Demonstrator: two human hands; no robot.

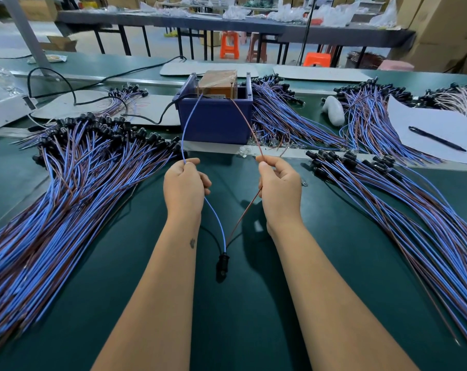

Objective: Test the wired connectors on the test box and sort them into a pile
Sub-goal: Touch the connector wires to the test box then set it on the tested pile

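While the black connector (pixel 223 265) hangs low between the forearms just above the green bench (pixel 243 330), the person is at the testing step: the left hand (pixel 185 183) pinches the blue wire (pixel 185 135) and the right hand (pixel 279 183) pinches the brown wire (pixel 247 124), with both free ends reaching up to the posts on top of the test box (pixel 216 108) at the far centre. Whether the tips actually touch the posts cannot be told. Judging by the layout, the next move calls for drawing both leads off the box and laying the piece onto a pile, probably the big left pile (pixel 74 167) rather than the right pile (pixel 393 188).
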